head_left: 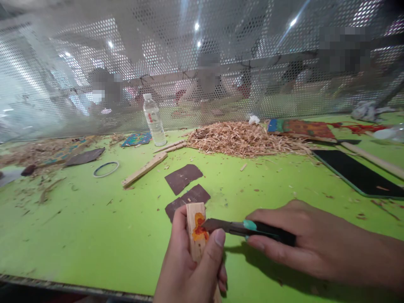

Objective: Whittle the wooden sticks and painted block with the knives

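Note:
My left hand (192,265) is wrapped round a narrow wooden strip (196,249), held up above the green table. An orange and red painted patch marks the strip's upper face. In my right hand (303,240) is a black and teal utility knife (265,230), its dark blade pointing left. The blade's tip meets the painted patch, close to my left thumb. Just behind the strip lie two pieces of dark sandpaper (183,178) on the table. My left palm and fingers hide the lower part of the strip.
The green table (94,235) carries a heap of wood shavings (243,139), a water bottle (154,120), another wooden strip (145,169), a white ring (106,169) and a black tablet-like panel (362,172). A perforated metal screen (176,63) stands behind, with people beyond it.

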The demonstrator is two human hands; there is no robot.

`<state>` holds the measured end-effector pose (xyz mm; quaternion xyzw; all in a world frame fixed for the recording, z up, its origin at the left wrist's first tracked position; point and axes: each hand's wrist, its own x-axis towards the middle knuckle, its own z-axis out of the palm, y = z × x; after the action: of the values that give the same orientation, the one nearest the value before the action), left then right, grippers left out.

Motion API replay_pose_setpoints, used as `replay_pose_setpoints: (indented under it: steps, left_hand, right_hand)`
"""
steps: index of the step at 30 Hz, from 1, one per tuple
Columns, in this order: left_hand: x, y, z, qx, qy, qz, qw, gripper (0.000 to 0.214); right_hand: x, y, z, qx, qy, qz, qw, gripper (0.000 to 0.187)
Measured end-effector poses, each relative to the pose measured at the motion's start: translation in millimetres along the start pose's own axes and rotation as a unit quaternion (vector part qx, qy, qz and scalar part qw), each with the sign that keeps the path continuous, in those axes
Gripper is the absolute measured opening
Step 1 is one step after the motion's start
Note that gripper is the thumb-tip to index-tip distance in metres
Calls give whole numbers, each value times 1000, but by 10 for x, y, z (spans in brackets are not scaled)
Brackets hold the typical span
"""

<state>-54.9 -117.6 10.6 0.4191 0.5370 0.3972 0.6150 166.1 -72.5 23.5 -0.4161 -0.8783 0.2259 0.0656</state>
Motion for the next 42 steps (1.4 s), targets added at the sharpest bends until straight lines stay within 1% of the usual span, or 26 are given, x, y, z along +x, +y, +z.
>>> replay_pose_setpoints:
  steps: [3,7,10,13,16,18,20,23,27,30,32,35,39,42]
  left_hand:
    - [-1,13,4,9,3,-2,1000,65]
    - [-8,28,11,12,5,-6,1000,62]
    - [-11,35,14,16,6,-12,1000,61]
    - [-8,35,15,19,7,-11,1000,60]
    - [-4,27,14,23,12,-5,1000,60]
    - [-4,17,14,15,14,-6,1000,63]
    - [-6,4,13,-1,15,-5,1000,67]
    - [-5,-16,13,-18,12,-2,1000,71]
    - [-1,-16,22,-15,7,-3,1000,69]
    - [-2,1,29,-44,15,-2,999,70]
    - [-2,5,25,-58,7,-2,998,72]
    - [6,-9,9,-59,-5,5,998,73]
    - [22,-31,-5,-58,9,23,998,69]
    - [22,-23,-3,-49,6,24,998,67]
  right_hand:
    - [12,11,29,-30,45,-14,998,37]
    - [42,30,63,-58,74,-40,995,32]
    - [27,48,90,-85,101,-69,989,31]
    - [-21,59,131,-134,150,-99,975,33]
    - [-52,62,167,-175,208,-134,953,29]
    - [-47,56,173,-192,227,-148,943,27]
    - [-33,42,159,-205,230,-157,938,29]
    - [-25,3,118,-227,219,-162,935,33]
    - [-55,-34,74,-257,204,-156,932,36]
    - [-76,-29,63,-261,203,-160,930,36]
    - [-82,-25,59,-262,200,-160,930,36]
    - [-86,-42,53,-268,195,-163,929,38]
    - [-83,-71,51,-268,192,-169,929,42]
    - [-78,-63,45,-277,198,-163,926,43]
